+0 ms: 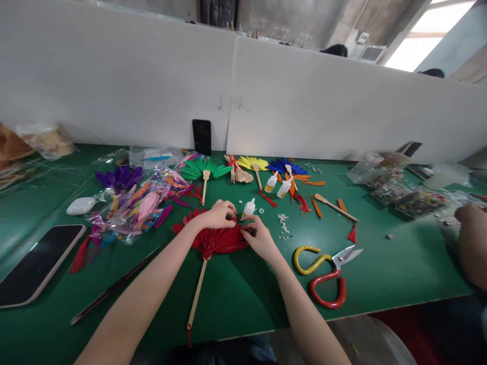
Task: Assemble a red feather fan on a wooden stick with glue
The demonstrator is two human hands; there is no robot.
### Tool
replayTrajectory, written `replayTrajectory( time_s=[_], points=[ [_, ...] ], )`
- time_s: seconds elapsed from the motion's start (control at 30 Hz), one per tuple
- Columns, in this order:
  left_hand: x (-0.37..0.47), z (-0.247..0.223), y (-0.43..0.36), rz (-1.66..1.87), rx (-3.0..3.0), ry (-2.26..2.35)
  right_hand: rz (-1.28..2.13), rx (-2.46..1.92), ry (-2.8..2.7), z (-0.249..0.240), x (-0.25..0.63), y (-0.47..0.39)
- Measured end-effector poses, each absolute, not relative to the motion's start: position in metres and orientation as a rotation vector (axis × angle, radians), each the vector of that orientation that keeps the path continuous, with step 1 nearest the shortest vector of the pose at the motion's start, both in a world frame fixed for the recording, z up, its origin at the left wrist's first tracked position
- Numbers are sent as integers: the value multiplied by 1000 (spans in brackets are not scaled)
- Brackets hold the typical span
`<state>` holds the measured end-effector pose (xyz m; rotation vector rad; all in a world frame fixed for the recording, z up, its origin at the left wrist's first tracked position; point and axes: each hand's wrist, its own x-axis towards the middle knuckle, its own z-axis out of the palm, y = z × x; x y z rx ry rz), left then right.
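Pale-rimmed phone: lies flat at the table's left edge.
White rounded object: sits beyond that phone, beside the clear bags of coloured feathers.
Dark slim tool: lies slantwise on the green table, partly behind my left forearm.
Purple feathers: spread out just behind the bags.
Black phone: stands upright against the white partition.
Green feather fan: lies beyond my work, its pale handle pointing towards me.
Red feather fan: lies flat right in front of me under both my hands, its wooden handle slanting down towards my lap.
Left hand: rests over the upper feathers with fingers curled; I cannot tell whether the tips are pinching anything.
Glue bottle: stands just beyond my hands, nozzle up.
Right hand: is at the fan's right edge, thumb and forefinger bent towards the red feathers; whether they close on one, I cannot tell.
Yellow feather fan: lies farther back, near two more white bottles.
White beads: are scattered right of my right hand.
Blue feather fan: lies behind those bottles.
Scissors: rest with one yellow and one red handle loop.
Co-worker's hand: is at the far right, near bagged beads.
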<state>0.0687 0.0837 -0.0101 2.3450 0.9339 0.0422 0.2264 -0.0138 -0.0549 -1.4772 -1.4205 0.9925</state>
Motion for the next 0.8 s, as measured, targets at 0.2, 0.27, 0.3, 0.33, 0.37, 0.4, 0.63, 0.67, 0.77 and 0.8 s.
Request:
replayTrajectory(
  time_s=[0.2, 0.27, 0.3, 0.33, 0.37, 0.4, 0.63, 0.67, 0.77, 0.8],
  points=[
    [68, -7, 83, 52, 2332, 947, 998, -1456, -1392, -57, 227, -14],
    [68, -7, 83, 57, 2331, 950, 1003, -1445, -1381, -57, 226, -13],
    [68, -7, 84, 60, 2331, 950, 1003, -1441, -1379, -57, 226, -13],
    [67, -8, 84, 64, 2331, 951, 999, -1438, -1376, -57, 226, -13],
    [67, -8, 84, 67, 2330, 951, 995, -1437, -1374, -57, 226, -13],
    [67, -9, 84, 71, 2330, 951, 992, -1438, -1372, -58, 226, -13],
    [65, -13, 87, 96, 2325, 941, 996, -1444, -1377, -62, 227, -12],
    [64, -13, 87, 101, 2324, 938, 985, -1451, -1390, -62, 227, -12],
    [63, -15, 89, 115, 2321, 932, 914, -1503, -1445, -62, 228, -12],
    [63, -16, 89, 119, 2321, 929, 886, -1523, -1460, -61, 228, -12]
  ],
)
